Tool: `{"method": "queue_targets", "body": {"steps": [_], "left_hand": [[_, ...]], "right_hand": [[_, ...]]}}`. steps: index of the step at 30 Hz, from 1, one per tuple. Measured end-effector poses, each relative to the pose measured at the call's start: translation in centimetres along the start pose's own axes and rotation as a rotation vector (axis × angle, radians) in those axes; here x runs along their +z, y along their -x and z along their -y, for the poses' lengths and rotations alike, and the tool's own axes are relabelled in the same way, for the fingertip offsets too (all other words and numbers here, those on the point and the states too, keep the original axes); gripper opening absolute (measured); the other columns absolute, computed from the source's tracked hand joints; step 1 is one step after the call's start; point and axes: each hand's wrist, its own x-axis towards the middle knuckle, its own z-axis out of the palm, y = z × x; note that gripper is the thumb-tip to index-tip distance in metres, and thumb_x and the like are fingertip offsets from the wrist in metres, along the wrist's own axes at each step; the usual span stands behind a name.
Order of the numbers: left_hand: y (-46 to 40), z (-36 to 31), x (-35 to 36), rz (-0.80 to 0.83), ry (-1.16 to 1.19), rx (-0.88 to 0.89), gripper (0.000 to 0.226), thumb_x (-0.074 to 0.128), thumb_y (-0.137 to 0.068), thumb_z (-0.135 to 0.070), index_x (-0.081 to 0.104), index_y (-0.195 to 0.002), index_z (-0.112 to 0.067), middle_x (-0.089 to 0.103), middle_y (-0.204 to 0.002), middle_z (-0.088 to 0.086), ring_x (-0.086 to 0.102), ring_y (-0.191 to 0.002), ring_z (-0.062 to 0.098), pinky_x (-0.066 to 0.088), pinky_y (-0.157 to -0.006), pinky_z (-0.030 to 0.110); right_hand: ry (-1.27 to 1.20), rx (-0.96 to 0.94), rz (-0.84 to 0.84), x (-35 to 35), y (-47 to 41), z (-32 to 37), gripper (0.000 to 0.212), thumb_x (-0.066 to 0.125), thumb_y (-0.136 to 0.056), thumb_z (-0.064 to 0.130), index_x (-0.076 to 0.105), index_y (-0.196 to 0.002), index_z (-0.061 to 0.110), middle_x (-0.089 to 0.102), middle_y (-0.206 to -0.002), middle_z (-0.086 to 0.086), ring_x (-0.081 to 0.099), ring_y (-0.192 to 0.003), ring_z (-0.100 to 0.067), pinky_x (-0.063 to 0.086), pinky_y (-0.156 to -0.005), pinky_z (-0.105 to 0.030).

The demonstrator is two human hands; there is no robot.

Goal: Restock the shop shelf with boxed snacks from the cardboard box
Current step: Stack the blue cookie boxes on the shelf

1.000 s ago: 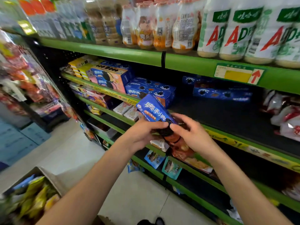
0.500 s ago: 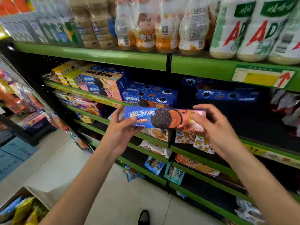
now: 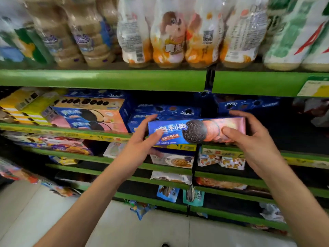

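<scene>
Gripping cookie box (image 3: 195, 131) by ends, left hand (image 3: 140, 145), right hand (image 3: 252, 139); before shelf edge (image 3: 74, 133).

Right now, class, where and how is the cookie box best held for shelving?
By its two short ends, one hand from each side. The cookie box is long, slim and lying level, so the left hand and right hand at the ends probably keep it steady and its front clear.

Holding a cookie box (image 3: 195, 131) level between left hand (image 3: 140, 147) and right hand (image 3: 252, 141), just before the shelf edge (image 3: 71, 133); stacked boxes (image 3: 89, 113) sitting behind, leftward; bottles (image 3: 167, 36) standing above.
</scene>
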Motion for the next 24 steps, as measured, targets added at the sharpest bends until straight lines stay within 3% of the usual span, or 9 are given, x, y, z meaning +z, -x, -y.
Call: {"method": "queue_targets", "body": {"steps": [5,9,13,19,24], "left_hand": [[-1.1,0.5,-0.8,0.087,0.069,-0.030,0.055,0.073,-0.068,-0.050,0.056,-0.118,-0.063,0.052,-0.136,0.005,0.064,-0.110,0.022,0.057,-0.069,0.035],[-1.8,1.7,-0.8,0.126,0.094,-0.002,0.059,0.074,-0.070,-0.037,0.056,-0.122,-0.057,0.065,-0.118,0.001,0.067,-0.096,0.017,0.057,-0.065,0.033],[-2.0,2.6,-0.2,0.133,0.097,-0.027,0.059,0.074,-0.073,-0.035,0.055,-0.126,-0.055,0.068,-0.113,-0.005,0.068,-0.099,0.020,0.058,-0.069,0.034],[-1.7,2.5,1.0,0.064,0.134,-0.023,0.060,0.073,-0.076,-0.027,0.055,-0.130,-0.045,0.068,-0.118,-0.002,0.068,-0.101,0.024,0.058,-0.070,0.036],[-1.2,2.2,3.0,-0.018,0.137,-0.026,0.058,0.073,-0.073,-0.024,0.059,-0.125,-0.045,0.069,-0.117,-0.003,0.069,-0.099,0.024,0.058,-0.068,0.035]], "right_hand": [[-0.031,0.018,-0.079,0.2,0.3,-0.6,0.077,0.090,-0.047,0.061,0.066,-0.116,0.038,0.071,-0.106,-0.001,0.069,-0.093,-0.020,0.058,-0.079,-0.033],[-0.018,0.036,-0.102,-0.3,0.0,-1.0,0.074,0.090,-0.047,0.060,0.069,-0.112,0.032,0.070,-0.108,-0.009,0.072,-0.088,-0.024,0.059,-0.071,-0.036],[0.027,0.043,-0.107,-1.5,-0.6,-1.5,0.075,0.088,-0.047,0.064,0.068,-0.113,0.033,0.070,-0.108,-0.004,0.072,-0.090,-0.024,0.059,-0.073,-0.036],[0.056,0.027,0.000,-3.1,-1.3,-1.8,0.071,0.084,-0.053,0.066,0.066,-0.116,0.038,0.072,-0.111,0.003,0.073,-0.094,-0.022,0.060,-0.079,-0.035],[0.117,0.018,0.111,-5.2,-2.4,-2.5,0.048,0.079,-0.072,0.047,0.063,-0.118,0.043,0.071,-0.111,0.011,0.071,-0.098,-0.016,0.055,-0.093,-0.049]]}}
